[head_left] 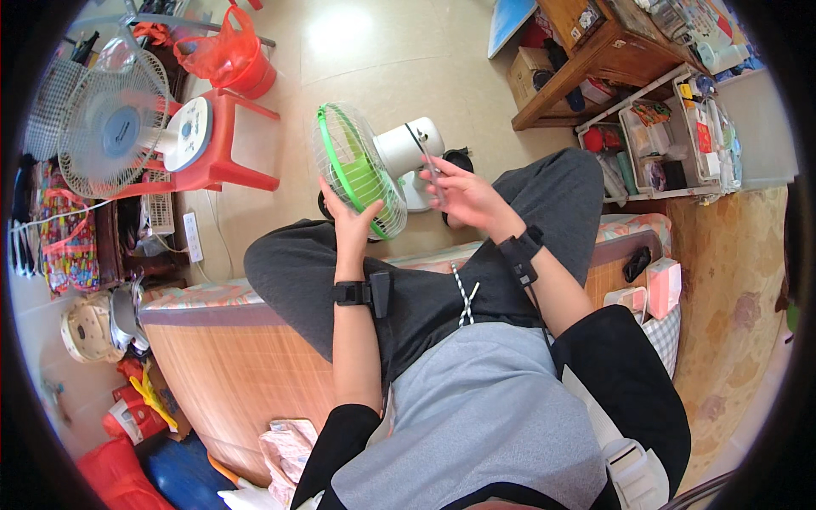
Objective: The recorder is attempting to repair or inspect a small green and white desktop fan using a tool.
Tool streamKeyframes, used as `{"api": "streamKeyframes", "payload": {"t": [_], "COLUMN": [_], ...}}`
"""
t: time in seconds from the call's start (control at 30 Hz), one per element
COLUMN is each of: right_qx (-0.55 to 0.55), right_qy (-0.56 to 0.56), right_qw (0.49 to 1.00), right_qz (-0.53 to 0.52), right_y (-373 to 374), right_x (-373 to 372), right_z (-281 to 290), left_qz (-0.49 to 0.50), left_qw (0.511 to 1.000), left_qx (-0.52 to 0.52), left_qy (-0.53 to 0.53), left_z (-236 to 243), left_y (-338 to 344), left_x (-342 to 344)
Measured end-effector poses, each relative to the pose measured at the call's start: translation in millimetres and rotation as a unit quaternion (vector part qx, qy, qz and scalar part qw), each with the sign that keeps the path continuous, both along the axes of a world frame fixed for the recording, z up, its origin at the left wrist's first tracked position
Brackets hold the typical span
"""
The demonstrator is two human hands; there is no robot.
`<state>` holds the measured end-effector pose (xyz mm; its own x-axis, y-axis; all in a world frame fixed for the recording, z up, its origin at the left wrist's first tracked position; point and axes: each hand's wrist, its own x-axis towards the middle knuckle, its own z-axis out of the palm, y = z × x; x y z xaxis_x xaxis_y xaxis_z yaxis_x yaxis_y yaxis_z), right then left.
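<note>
A small electric fan with a green-rimmed wire guard [327, 144], green blades and a white motor housing [399, 149] stands between my knees. My left hand [350, 217] is closed on the near lower rim of the guard, thumb on one side and fingers on the other. In my right hand [467, 197] is a slim screwdriver [435, 178] with a dark shaft and greyish handle. Its shaft reaches up to the back of the motor housing; whether the tip touches a screw is too small to tell. The white base [416, 194] below is partly hidden.
I sit on a bed with a bamboo mat [221, 357]. At the left, a larger fan [119, 127] stands on a red plastic stool [246, 136], beside a red bucket [255, 78]. To the right are a wooden desk [586, 68] and a white storage rack [633, 144].
</note>
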<state>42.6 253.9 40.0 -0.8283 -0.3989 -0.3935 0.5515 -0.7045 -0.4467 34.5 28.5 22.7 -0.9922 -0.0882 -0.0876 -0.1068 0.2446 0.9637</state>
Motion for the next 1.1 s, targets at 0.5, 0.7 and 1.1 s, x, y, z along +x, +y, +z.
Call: {"api": "streamKeyframes", "payload": {"t": [0.5, 0.7, 1.1], "right_qx": [0.256, 0.253, 0.166], "right_qy": [0.186, 0.209, 0.068], "right_qw": [0.946, 0.939, 0.970], "right_qz": [0.067, 0.101, 0.166], "right_y": [-94.2, -93.4, -73.5], "right_x": [-5.7, -1.1, 2.0], "right_z": [8.7, -4.1, -19.2], "left_qz": [-0.026, 0.035, 0.072], "left_qw": [0.993, 0.990, 0.993], "left_qx": [0.114, 0.134, 0.096], "left_qy": [0.007, -0.005, 0.006], "left_z": [13.0, 20.3, 8.5], "left_y": [0.1, 4.0, -3.3], "left_x": [6.7, 6.4, 1.9]}}
